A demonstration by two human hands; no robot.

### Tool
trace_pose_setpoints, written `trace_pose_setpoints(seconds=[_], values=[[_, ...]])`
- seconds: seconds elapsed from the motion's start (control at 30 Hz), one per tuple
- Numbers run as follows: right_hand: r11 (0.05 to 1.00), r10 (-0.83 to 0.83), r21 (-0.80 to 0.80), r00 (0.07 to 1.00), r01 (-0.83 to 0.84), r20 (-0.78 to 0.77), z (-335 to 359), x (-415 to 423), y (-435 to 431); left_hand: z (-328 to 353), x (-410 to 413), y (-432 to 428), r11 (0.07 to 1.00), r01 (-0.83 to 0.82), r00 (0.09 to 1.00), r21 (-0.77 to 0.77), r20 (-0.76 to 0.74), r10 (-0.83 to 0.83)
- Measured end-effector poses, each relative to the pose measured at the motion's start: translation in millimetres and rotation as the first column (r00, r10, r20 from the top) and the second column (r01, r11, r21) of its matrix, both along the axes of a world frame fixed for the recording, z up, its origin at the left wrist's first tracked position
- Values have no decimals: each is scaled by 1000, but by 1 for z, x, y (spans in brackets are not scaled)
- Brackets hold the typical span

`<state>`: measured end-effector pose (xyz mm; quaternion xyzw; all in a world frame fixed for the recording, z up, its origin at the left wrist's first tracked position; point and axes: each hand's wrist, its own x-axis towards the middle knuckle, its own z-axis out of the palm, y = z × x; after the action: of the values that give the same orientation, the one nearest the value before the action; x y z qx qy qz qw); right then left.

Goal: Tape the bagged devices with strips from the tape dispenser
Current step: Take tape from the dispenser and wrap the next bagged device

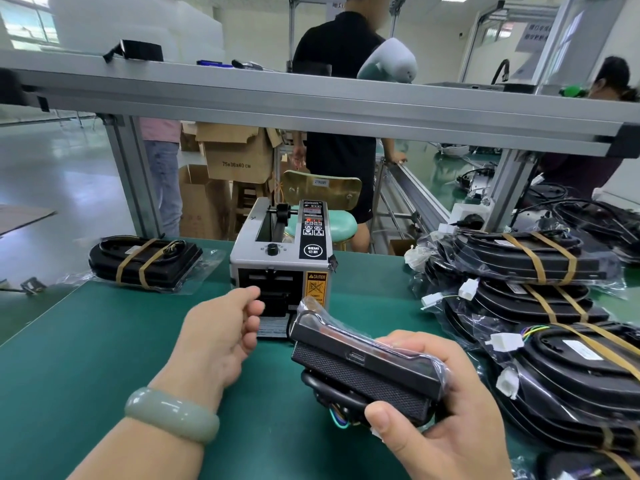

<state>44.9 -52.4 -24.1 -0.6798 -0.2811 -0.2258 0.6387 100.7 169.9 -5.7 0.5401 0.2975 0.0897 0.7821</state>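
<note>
Near the front edge of the green worktop (104, 341), the right hand (446, 410) grasps a bagged device (363, 365), with fingers and thumb curled round it. The left hand (221, 334) is at the outlet of the tape dispenser (280, 258), which stands toward the far edge. Its fingers are curled, but I cannot tell if they pinch a strip. A pile of taped devices (540, 306) lies along the right edge, and one taped device (145, 259) lies at the far left corner.

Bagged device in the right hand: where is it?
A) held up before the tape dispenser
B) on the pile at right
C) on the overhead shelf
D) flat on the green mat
A: the right hand grips the bagged device, tilted, in front of the tape dispenser.
</note>
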Motion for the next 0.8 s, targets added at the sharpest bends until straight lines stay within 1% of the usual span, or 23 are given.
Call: trace_pose_setpoints(seconds=[0.1, 0.3, 0.5, 0.63, 0.8], values=[[1000, -4, -13, 1000, 4, 6, 0, 0, 0, 5, 1, -8, 996, 43, 999, -79, -2, -44], [1000, -15, -15, 999, 16, 37, 3, -2, 0, 8, 7, -11, 989, 35, 999, -143, -29, -40], [1000, -19, -21, 998, 20, 52, 5, -3, 1, 8, 11, -9, 991, 50, 998, -121, -31, -54], [999, -23, -29, 998, 25, 56, 7, -4, 1, 6, 15, -7, 995, 57, 998, -78, -31, -59], [996, -53, -66, 997, 57, 58, 8, -5, 0, 4, 21, -5, 999, 19, 999, -30, -38, -20]])
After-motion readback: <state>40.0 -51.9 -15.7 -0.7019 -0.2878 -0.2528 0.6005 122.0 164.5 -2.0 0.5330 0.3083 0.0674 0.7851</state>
